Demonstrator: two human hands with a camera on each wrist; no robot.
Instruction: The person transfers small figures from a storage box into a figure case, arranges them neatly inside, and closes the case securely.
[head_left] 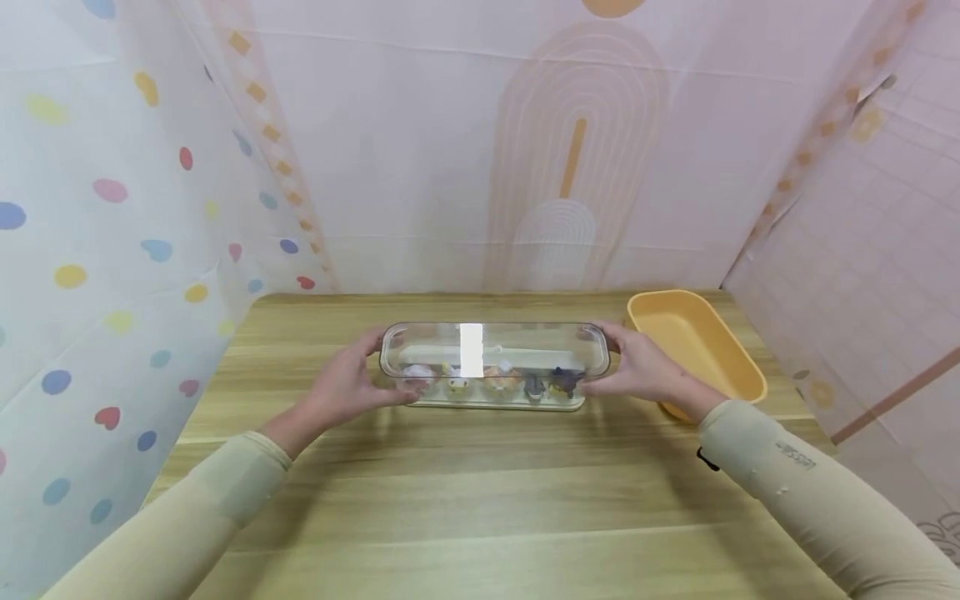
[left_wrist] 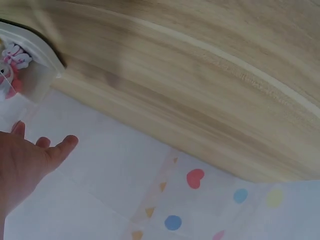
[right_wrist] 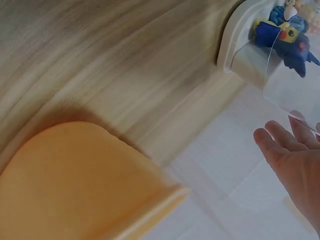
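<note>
My left hand (head_left: 352, 382) and right hand (head_left: 639, 364) grip the two short ends of a long clear plastic cover (head_left: 427, 337), thumbs low on the near side. Below and partly inside it stands a row of several small toy figurines (head_left: 564, 381) on a white display base (head_left: 495, 406), which rests on the table. In the right wrist view, the cover's edge (right_wrist: 272, 90) overlaps a dark-blue and yellow figurine (right_wrist: 291, 42), with the right fingertips at the cover. The left wrist view catches a pink and white figurine (left_wrist: 11, 72) beside the left hand (left_wrist: 25, 162).
A yellow-orange plastic bin (head_left: 693, 342) stands at the back right of the wooden table (head_left: 450, 517), close beside the right forearm. Printed cloth (head_left: 390, 167) hangs behind the table and along both sides.
</note>
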